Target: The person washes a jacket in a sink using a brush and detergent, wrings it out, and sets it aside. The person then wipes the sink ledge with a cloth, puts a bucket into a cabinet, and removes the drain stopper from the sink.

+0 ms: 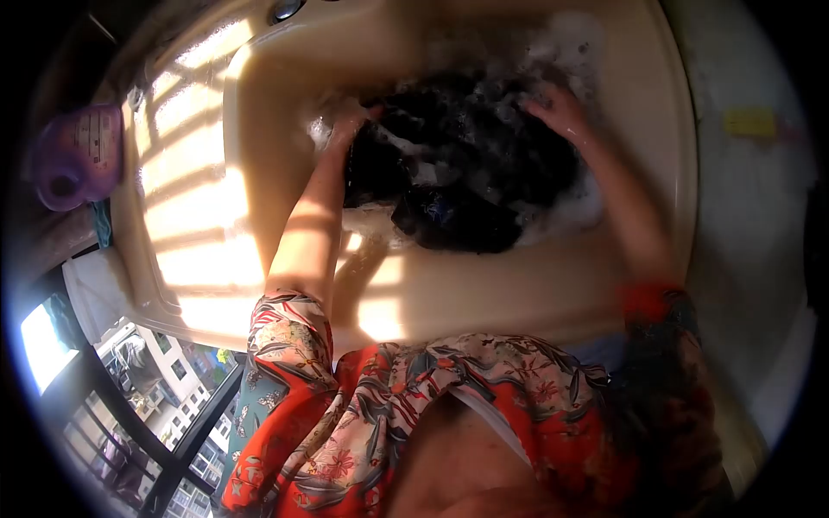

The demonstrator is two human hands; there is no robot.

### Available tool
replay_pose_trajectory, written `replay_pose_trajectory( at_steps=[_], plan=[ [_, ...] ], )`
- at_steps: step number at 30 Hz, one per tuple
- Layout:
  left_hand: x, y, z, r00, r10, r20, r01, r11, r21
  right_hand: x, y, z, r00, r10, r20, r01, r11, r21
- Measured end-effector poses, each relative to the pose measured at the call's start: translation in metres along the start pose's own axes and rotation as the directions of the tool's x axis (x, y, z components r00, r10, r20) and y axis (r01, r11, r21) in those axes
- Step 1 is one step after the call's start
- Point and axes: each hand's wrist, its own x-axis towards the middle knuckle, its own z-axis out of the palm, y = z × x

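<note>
A heap of wet black cloth lies in soapy water in a beige basin. My left hand is at the heap's left edge, partly covered by foam, its thumb against the fabric and its fingers closed on the cloth. On the far right side of the heap, my right hand reaches into the suds with thumb and fingers apart, touching the cloth's edge. Foam hides some of its fingertips. White suds cling around the fabric, mostly at the back and right.
A purple plastic jug with a label stands left of the basin. Sunlight falls in stripes on the basin's left ledge. A metal fitting shows at the top. Window bars are at lower left, and a yellow patch lies right.
</note>
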Motion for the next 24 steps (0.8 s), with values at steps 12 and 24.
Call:
replay_pose_trajectory(
  at_steps=[12, 24],
  plan=[
    [-0.040, 0.010, 0.075, 0.976, 0.184, 0.117, 0.061, 0.284, -0.957, -0.031, -0.197, 0.114, 0.886, -0.425, -0.183, 0.410, 0.905, -0.115],
    [-0.101, 0.073, -0.016, 0.943, 0.246, -0.225, -0.197, 0.956, 0.219, -0.002, -0.043, -0.018, 0.977, 0.205, -0.058, -0.208, 0.976, -0.060]
  ],
)
